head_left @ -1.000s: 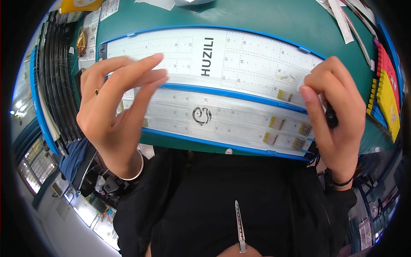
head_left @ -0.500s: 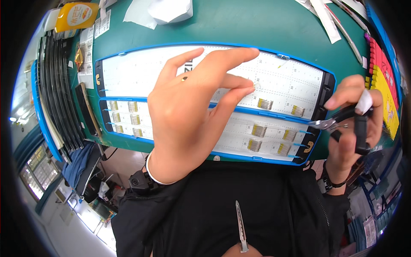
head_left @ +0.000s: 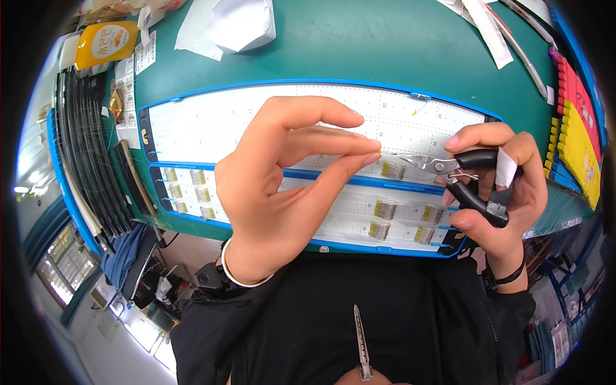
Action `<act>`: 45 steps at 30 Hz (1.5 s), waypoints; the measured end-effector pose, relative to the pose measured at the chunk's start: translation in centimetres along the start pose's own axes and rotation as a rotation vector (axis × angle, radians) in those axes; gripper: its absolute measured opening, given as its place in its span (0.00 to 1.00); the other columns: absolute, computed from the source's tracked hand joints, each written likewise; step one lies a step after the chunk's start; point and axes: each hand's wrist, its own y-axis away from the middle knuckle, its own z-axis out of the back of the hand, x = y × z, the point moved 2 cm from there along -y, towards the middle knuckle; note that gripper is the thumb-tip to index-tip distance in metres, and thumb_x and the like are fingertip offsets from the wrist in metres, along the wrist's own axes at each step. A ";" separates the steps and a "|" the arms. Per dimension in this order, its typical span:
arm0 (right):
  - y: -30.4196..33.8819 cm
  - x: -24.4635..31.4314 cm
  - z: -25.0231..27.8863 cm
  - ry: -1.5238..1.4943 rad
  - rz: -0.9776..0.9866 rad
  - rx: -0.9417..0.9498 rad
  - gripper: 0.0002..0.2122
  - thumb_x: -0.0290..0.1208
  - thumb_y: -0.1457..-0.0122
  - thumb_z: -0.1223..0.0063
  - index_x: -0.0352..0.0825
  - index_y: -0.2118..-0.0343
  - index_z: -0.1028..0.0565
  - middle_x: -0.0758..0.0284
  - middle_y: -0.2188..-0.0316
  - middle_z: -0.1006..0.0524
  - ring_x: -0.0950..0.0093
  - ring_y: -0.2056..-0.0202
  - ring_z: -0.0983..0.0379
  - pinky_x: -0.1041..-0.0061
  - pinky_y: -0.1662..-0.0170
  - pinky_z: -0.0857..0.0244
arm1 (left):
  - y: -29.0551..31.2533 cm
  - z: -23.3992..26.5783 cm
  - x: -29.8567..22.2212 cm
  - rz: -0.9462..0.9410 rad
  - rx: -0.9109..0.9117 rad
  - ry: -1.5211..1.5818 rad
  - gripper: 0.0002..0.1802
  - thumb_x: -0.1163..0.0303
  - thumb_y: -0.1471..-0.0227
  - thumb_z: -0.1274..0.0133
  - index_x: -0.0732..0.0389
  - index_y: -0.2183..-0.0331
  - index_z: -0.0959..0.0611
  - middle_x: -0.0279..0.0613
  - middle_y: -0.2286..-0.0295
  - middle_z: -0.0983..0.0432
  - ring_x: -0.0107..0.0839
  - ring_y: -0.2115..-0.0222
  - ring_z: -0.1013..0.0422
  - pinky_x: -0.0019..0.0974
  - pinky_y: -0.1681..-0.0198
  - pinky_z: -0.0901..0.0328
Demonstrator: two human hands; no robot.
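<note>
My left hand (head_left: 263, 170) hovers above the middle of a long, blue-rimmed case (head_left: 192, 125) that lies opened out. Its thumb and fingers are pinched at a tiny, thin thing, too small to make out. From the right, my right hand (head_left: 523, 176) grips black-handled cutting pliers (head_left: 439, 165). Their pointed metal tip reaches close to the left fingertips; whether it touches anything I cannot tell. Small bunches of thin, hook-like wires with yellowish ends (head_left: 393, 171) sit on the white ruled panels, at the right and left of the case.
Black slats or strips (head_left: 80, 141) stand along the left edge. A yellow pouch (head_left: 106, 43) lies at the far left, and folded white paper (head_left: 242, 25) at the back. Pens and paper strips (head_left: 487, 32) lie far right, near red and yellow pieces (head_left: 574, 154).
My right hand has brought the pliers leftward to the left fingertips. The left hand has dropped slightly toward me, its fingers drawn closer together. The whole view has shifted a little.
</note>
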 end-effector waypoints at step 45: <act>-0.3 1.1 0.0 0.614 0.274 0.239 0.09 0.14 0.45 0.56 0.36 0.72 0.41 0.47 0.64 0.21 0.76 0.71 0.30 0.78 0.63 0.36 | 3.8 -0.3 0.4 -0.155 0.480 -0.732 0.34 0.33 0.46 0.61 0.40 0.48 0.17 0.44 0.39 0.35 0.58 0.35 0.50 0.64 0.34 0.57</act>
